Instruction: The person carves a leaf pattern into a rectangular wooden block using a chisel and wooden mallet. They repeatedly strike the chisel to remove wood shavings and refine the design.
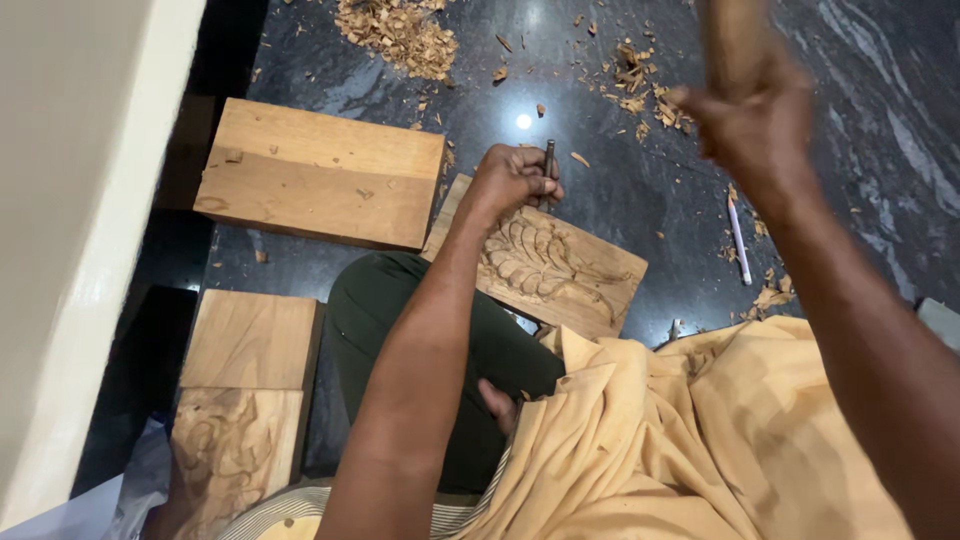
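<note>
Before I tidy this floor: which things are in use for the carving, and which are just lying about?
In use:
- carved wooden panel
- chisel, gripped in the left hand
- wooden mallet, raised in the right hand

Lying about:
- plain wooden board
- stacked boards at lower left
- white pen
- wood chips
</note>
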